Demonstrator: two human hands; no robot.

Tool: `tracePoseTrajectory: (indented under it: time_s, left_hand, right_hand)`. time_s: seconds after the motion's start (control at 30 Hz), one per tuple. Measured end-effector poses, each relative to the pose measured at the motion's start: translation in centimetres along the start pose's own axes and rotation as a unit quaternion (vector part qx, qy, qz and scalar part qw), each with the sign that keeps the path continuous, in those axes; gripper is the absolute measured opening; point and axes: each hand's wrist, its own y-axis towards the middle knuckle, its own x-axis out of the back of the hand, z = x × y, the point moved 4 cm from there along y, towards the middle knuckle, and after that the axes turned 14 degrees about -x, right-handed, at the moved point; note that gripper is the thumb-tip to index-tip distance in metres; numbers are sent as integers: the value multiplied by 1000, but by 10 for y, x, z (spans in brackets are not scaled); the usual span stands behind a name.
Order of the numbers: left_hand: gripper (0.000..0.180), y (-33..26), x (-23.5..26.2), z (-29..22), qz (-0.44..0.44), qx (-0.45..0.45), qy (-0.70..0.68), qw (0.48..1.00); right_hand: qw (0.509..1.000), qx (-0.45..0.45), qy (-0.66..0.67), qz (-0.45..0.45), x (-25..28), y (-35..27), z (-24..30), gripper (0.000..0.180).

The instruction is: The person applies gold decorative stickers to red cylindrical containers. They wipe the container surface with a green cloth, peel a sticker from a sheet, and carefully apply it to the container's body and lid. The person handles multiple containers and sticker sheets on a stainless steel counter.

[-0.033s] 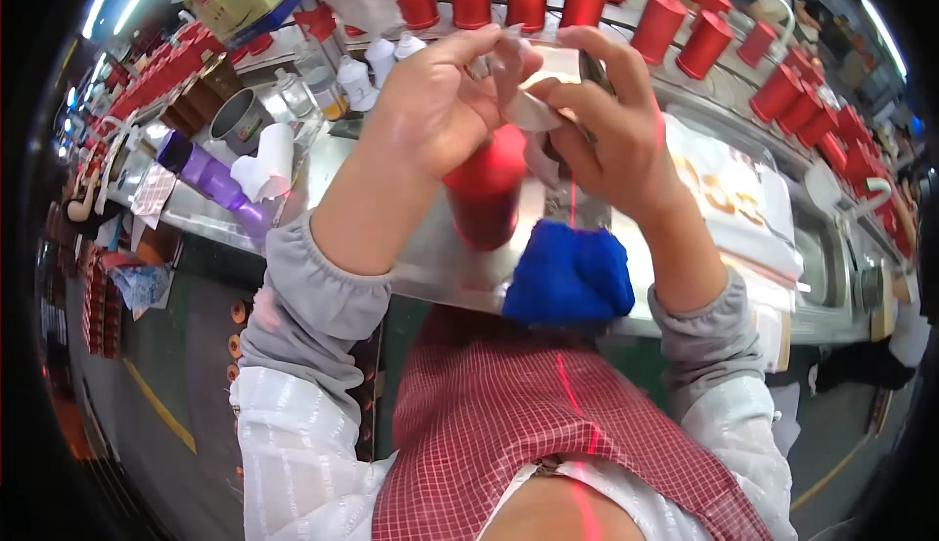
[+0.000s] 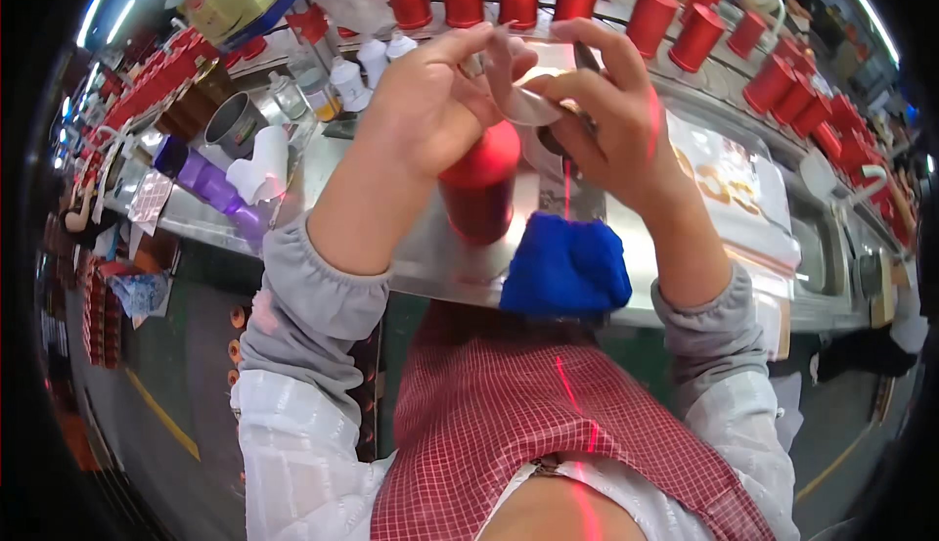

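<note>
We see our left hand (image 2: 430,111) and right hand (image 2: 611,125) pinching a thin, pale, translucent film piece (image 2: 523,101) above a red cylindrical can (image 2: 479,189) standing on the steel worktop (image 2: 391,247), beside a crumpled blue cloth (image 2: 565,267).

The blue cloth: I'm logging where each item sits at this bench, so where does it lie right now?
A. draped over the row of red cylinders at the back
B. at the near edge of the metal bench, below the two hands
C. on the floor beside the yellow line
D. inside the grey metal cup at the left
B: the blue cloth lies bunched at the near edge of the metal bench, under the right hand and beside the red cylinder.
</note>
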Motion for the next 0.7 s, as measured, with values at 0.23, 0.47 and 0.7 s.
tracePoseTrajectory:
  time_s: [0.23, 0.47, 0.7]
  left_hand:
    - [36, -32, -7, -13, 58, -161, 336, 926]
    - [36, -62, 63, -17, 101, -232, 741, 622]
    - [50, -84, 68, 4, -5, -191, 651, 735]
  right_hand:
    - [932, -288, 113, 192, 117, 14, -59, 20]
    - [734, -674, -53, -70, 380, -145, -229, 29]
    - [569, -748, -340, 28, 451, -389, -389, 38]
